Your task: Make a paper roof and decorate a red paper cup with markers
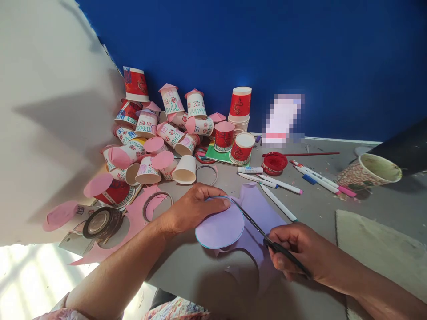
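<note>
My left hand (196, 206) pinches the upper edge of a purple paper circle (220, 227) outlined in blue, its thumb flat on top. In my right hand (295, 251) are black-handled scissors (255, 224). Their blades point up and left, and the tips lie at the circle's upper right edge, close to my left thumb. A larger purple paper sheet (260, 240) with curved cut-outs spreads beneath and to the right of the circle. Shadow covers part of its lower side.
Decorated paper cups (170, 133) with pink tops are heaped at the back left. Markers (278, 202) and a red tape roll (274, 163) lie beyond my hands. Pink scraps (133, 218) and black tape (100, 222) are at left, a patterned cup (368, 171) at right.
</note>
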The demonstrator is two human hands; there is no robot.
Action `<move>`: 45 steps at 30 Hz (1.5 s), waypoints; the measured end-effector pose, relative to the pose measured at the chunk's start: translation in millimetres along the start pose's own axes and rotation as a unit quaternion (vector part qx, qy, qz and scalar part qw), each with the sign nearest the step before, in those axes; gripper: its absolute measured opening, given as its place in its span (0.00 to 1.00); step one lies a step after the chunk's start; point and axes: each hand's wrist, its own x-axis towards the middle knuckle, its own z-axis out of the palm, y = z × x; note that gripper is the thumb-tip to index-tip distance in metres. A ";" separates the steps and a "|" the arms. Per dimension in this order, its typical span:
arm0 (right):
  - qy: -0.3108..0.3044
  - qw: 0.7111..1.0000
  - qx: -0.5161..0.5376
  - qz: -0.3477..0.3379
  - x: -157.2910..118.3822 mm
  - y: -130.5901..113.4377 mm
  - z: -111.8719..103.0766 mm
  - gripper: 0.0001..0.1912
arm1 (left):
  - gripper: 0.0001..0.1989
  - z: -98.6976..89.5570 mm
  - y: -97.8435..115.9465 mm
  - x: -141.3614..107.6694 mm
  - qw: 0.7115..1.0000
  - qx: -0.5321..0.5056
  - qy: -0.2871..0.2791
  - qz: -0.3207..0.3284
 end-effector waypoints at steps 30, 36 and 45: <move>-0.011 1.000 -0.002 0.018 -2.5 -0.1 2.5 0.19 | 0.14 -4.9 0.7 -2.7 0.997 0.033 -0.059 -0.025; -0.008 1.000 -0.008 0.027 -3.9 -1.5 3.4 0.17 | 0.15 -7.7 0.7 -3.3 0.996 0.052 -0.072 -0.022; -0.010 1.000 -0.025 0.013 -1.2 3.7 4.4 0.20 | 0.17 -8.2 -1.6 -1.5 0.990 0.074 -0.115 -0.018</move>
